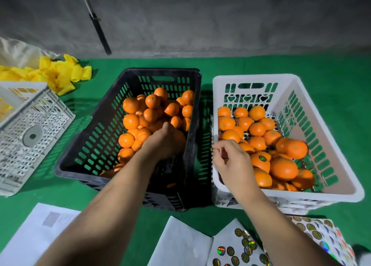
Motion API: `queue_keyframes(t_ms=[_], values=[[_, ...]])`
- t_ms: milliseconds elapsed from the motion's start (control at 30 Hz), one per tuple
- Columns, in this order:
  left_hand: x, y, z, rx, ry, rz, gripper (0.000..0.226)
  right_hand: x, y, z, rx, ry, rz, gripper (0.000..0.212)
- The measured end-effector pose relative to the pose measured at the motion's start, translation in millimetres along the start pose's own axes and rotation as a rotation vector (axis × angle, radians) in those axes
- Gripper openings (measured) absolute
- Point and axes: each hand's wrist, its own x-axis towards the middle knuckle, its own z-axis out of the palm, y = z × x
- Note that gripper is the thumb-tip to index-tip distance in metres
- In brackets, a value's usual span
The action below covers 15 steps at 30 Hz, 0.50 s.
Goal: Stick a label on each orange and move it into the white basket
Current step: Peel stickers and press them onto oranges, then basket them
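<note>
A black crate (pixel 96 137) in the middle holds several unlabelled oranges (pixel 130 105). My left hand (pixel 162 141) reaches into it, fingers curled round an orange (pixel 179 139) near the crate's right wall. To the right stands the white basket (pixel 313 113) with several oranges, one showing a round dark label (pixel 262 158). My right hand (pixel 232 161) hovers over the basket's near left corner and pinches a small round label (pixel 214 149) between thumb and forefinger.
Sheets of round shiny labels (pixel 313 233) lie at the front right, white backing paper (pixel 42 231) at the front left. A white perforated crate (pixel 30 137) sits at the left, yellow foam nets (pixel 60 72) behind it. A dark rod (pixel 100 32) leans on the grey wall.
</note>
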Motion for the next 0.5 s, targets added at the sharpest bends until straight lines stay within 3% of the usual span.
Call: queue_keyframes(t_ms=[100, 167, 267, 333, 367, 500], values=[[-50, 1, -17, -0.249, 0.312, 0.083, 0.061, 1, -2, -3, 0.104, 0.003, 0.055, 0.008], [-87, -2, -14, -0.490, 0.376, 0.184, 0.058, 0, -7, -9, 0.242, 0.014, 0.138, 0.009], [-143, 0, 0, -0.730, 0.294, 0.314, 0.062, -14, -19, -21, 0.499, 0.117, 0.275, 0.009], [-166, 2, 16, -0.804, 0.191, 0.310, 0.066, -34, -30, -28, 0.607, 0.154, 0.327, 0.009], [-174, 3, 25, -0.814, 0.130, 0.302, 0.067, -46, -38, -30, 0.656, 0.140, 0.344, 0.004], [-190, 10, 53, -0.837, -0.082, 0.346, 0.064, -87, -69, -43, 0.848, 0.063, 0.376, 0.019]])
